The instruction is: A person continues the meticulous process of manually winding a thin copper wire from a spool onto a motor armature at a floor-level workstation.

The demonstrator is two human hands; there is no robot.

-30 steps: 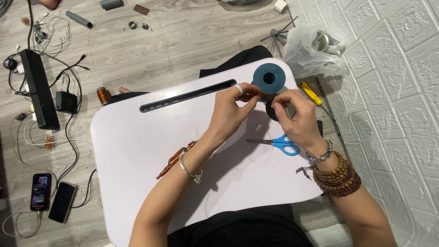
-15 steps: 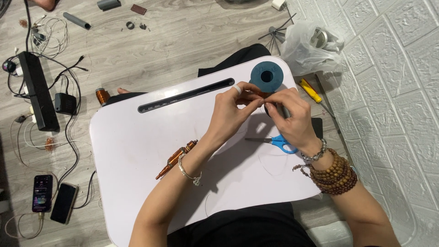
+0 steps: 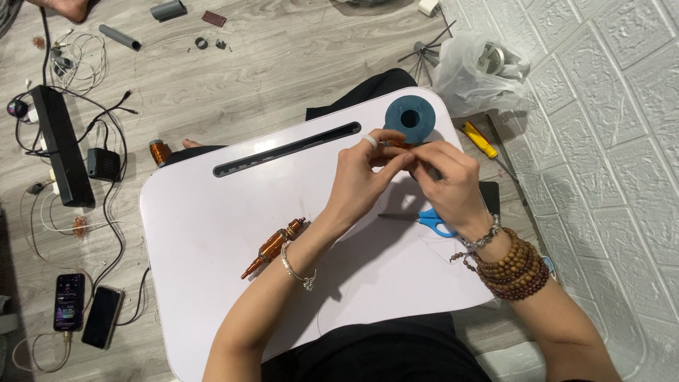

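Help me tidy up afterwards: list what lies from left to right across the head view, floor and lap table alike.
Two phones → black power strip → copper coil on the floor → copper-wound piece on the white table → left hand → right hand → yellow-handled tool → white wall panel.

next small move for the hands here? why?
Probably keep both hands pinched and draw the strand taut. The left hand and right hand meet on a small copper-coloured piece just below the blue spool; the scissors lie unused beneath.
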